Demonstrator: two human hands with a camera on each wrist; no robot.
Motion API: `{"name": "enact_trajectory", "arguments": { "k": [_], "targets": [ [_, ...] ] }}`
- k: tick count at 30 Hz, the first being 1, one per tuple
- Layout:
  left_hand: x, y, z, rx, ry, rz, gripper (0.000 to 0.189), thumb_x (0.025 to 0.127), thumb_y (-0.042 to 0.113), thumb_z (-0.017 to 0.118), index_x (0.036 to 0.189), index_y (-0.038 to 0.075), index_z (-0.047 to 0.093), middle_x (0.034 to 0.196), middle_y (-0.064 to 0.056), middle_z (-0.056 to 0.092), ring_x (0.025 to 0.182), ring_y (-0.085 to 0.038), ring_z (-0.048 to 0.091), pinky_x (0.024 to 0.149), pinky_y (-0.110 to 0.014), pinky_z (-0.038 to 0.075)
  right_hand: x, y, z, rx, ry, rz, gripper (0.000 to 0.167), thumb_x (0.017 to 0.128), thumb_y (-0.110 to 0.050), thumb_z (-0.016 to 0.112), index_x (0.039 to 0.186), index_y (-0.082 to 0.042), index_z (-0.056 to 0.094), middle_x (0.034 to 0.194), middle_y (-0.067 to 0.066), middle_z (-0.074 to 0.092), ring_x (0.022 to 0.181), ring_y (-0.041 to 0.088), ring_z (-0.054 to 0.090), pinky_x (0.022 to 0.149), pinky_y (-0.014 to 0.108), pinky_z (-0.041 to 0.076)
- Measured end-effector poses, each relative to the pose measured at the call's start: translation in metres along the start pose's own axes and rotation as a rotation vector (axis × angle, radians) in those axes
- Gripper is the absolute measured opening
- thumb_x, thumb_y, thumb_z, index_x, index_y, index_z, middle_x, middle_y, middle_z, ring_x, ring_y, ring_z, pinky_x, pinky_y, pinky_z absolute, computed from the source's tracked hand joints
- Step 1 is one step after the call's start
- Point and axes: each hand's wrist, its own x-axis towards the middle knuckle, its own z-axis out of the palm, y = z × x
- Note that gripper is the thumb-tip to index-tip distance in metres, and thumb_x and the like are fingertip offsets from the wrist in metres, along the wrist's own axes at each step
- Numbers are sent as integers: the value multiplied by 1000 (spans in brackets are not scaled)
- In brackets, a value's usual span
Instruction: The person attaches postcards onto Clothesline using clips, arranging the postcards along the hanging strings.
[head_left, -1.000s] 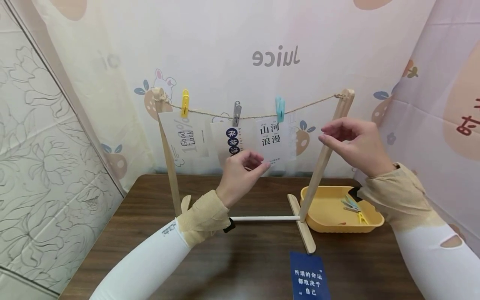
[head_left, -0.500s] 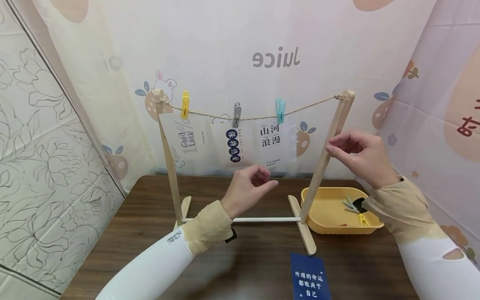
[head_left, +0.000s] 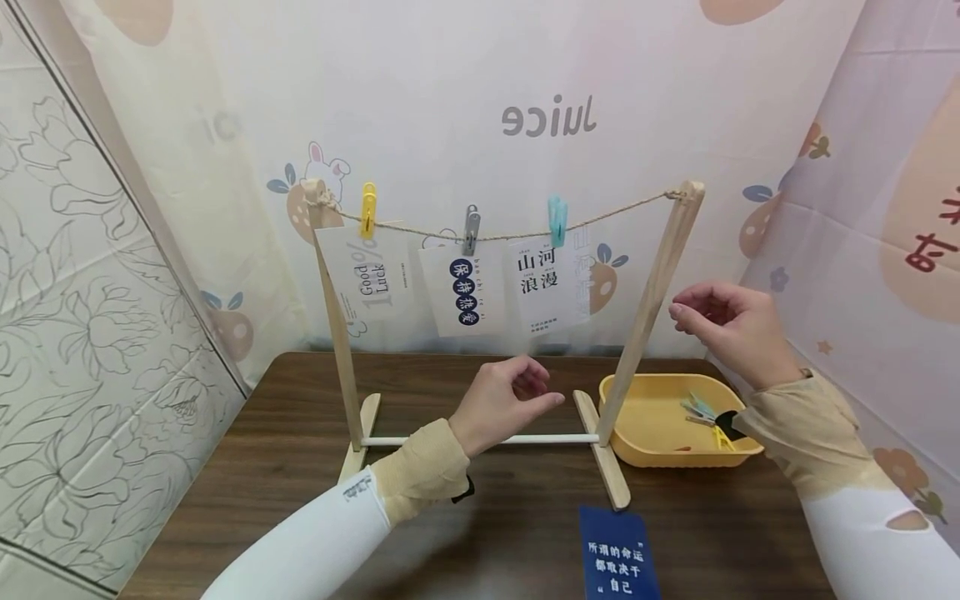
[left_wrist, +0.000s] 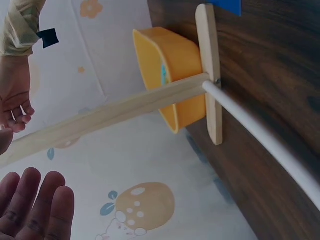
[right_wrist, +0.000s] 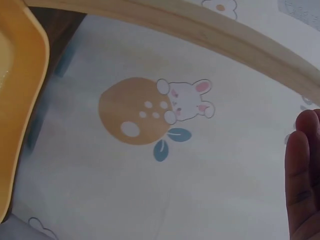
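My left hand hovers in front of the rack, below the hanging cards, fingers loosely bent and holding nothing. To the right of the right post, my right hand is raised above the yellow basket, also with nothing in it. From the twine hang three pale cards: a "Good Luck" card under a yellow clothespin, a card with blue circles under a grey clothespin, and a card with black characters under a light blue clothespin.
On the brown table, a dark blue card lies near the front. The yellow basket behind the right foot holds several clothespins. A white rod joins the rack's feet low down. A printed curtain hangs behind.
Both hands have lowered. The left has moved down and slightly right, off the hanging cards; the right has moved down and right, away from the right post. The cards keep hanging.
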Motion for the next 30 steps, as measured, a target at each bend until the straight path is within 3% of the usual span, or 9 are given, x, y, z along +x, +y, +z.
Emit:
{"name": "enact_trajectory", "arguments": {
  "k": [8, 12, 16, 22, 30],
  "targets": [
    [-8, -6, 12, 33, -82, -31, 29, 92, 22, 90, 112, 7, 75, 103, -9, 78, 90, -13, 73, 86, -28, 63, -9, 22, -3, -50, -44, 85, 17, 102, -11, 75, 113, 2, 73, 87, -21, 74, 72, 0, 69, 57, 19, 53],
    [-11, -10, 17, 71, -105, -24, 30, 92, 23, 90, 114, 8, 75, 105, -6, 79, 91, -8, 71, 89, -30, 64, -13, 34, -4, -86, -50, 104, 19, 101, -13, 77, 114, 1, 74, 86, -23, 72, 72, 0, 69, 60, 18, 54],
    [-13, -13, 21, 111, -127, -34, 32, 92, 26, 90, 116, 10, 76, 108, -5, 79, 94, -7, 71, 92, -28, 62, -16, 46, -3, -138, -48, 117, 20, 101, -17, 78, 114, -1, 75, 85, -27, 69, 72, -1, 67, 62, 17, 54],
    [-17, -20, 29, 175, -178, -65, 37, 91, 32, 90, 117, 12, 76, 113, -4, 80, 102, -15, 74, 94, -24, 59, -21, 64, 0, -169, -71, 111, 20, 100, -15, 80, 113, -1, 75, 86, -29, 68, 73, -2, 65, 63, 16, 53],
    [-21, -27, 39, 270, -236, -63, 42, 90, 38, 91, 121, 14, 76, 119, -2, 81, 109, -14, 75, 97, -26, 59, -23, 85, 3, -258, -123, 114, 22, 99, -13, 80, 116, 1, 74, 99, 20, 78, 75, -7, 61, 63, 16, 52]
  ]
}}
